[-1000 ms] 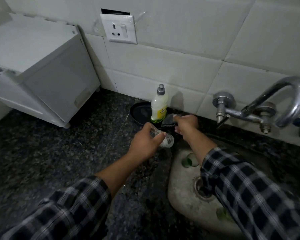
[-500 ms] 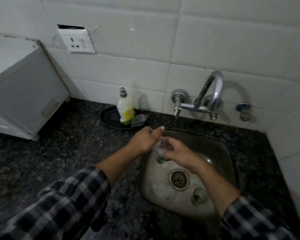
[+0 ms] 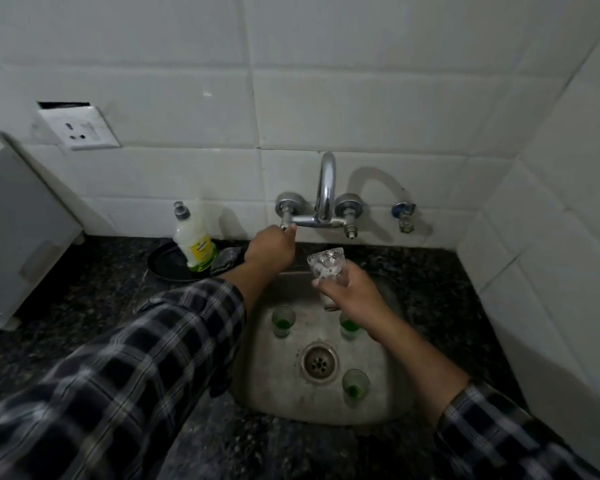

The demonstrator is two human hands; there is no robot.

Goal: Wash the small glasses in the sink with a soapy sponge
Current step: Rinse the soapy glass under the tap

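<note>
Over at the basin: right grip clasping a small clear glass, slick and lumpy with white foam, held above the sink just in front of the chrome gooseneck tap. Tilted, long axis leaning up and away toward the wall, broad end uppermost; rim or base up there, cannot tell through the suds. Left grip stretched out to the left tap knob, fingers curled around it, thumb against the metal. Down in the basin, three more small glasses, upright and well apart, each with a green tint at the bottom: one back left, one back right partly under the right wrist, one front right near the round perforated drain. Dull, stained stainless steel there, a rounded square set into a dark speckled stone counter. On the counter left of the tap, a shallow round black dish carrying an upright pale plastic soap bottle with a grey cap and yellow-green label, plus a dark sponge just beside it. Behind, big glossy white wall tiles, a white socket plate up left, a small blue-capped valve right of the tap, a white boxy appliance at the far left edge. Checked dark-and-white sleeves on both arms.
</note>
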